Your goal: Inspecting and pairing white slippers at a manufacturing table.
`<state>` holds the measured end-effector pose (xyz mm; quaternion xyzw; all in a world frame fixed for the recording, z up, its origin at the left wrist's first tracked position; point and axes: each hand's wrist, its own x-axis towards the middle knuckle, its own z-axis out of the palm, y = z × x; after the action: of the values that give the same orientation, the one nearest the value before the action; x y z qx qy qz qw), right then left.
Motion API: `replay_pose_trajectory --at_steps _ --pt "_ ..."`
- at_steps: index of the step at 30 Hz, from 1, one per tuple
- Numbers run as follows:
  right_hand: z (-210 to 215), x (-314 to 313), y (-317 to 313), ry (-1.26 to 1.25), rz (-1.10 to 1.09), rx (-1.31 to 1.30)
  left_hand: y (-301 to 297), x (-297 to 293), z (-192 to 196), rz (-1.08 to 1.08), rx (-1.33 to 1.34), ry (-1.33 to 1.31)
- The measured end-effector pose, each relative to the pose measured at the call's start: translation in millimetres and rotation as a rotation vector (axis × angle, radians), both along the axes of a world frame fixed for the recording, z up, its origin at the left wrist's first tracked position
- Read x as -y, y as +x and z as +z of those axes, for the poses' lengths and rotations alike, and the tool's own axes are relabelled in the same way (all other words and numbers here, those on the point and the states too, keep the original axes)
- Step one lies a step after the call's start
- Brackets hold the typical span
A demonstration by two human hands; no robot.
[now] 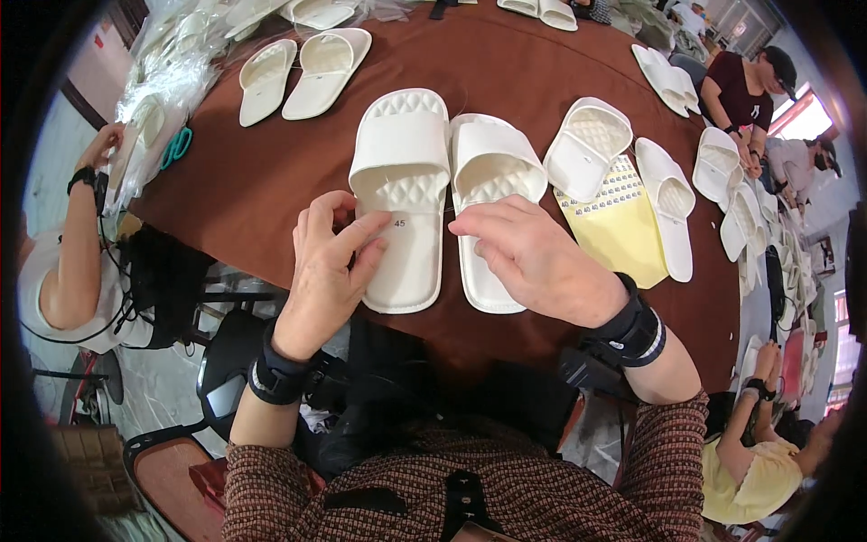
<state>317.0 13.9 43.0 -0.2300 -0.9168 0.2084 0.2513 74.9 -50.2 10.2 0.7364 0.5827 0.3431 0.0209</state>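
At table edge, centre: left hand (327, 262) rests on the left slipper (402, 194), fingertips (375, 226) pinched narrow against a small sticker (399, 222) on the footbed; whether it's actually gripping the sticker, can't tell. Right hand (533, 257) lies loosely curled over the heel half of the right slipper (490, 181), fingers pointing left toward the sticker, nothing visibly held. Both slippers are white open-toe slides with a quilted diamond pattern on strap and insole, lying side by side and touching. Long axes run roughly away from the person, toes at the far end, heels at the near table edge; right one leans slightly right at the toe. Hands hide part of both insoles and the right heel. Black bands on both wrists. Just right: a yellow sheet (623, 226) of small stickers, with another white slipper (587, 149) lying on its top and one more (668, 203) along its right side. More slippers ring the brown table (271, 172); other people sit at left and right, partly cut off by the fisheye rim.
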Motion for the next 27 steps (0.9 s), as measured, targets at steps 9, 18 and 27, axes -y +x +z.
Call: replay_pose_trajectory --at_steps 9,18,27 --pt "-10 8 3 0.145 -0.039 0.105 -1 -23 17 -0.13 0.059 -0.168" --pt "-16 9 8 0.16 -0.051 0.103 6 -36 16 -0.132 0.115 -0.207" --pt "-15 10 9 0.16 -0.046 0.129 6 -37 16 -0.129 0.068 -0.197"
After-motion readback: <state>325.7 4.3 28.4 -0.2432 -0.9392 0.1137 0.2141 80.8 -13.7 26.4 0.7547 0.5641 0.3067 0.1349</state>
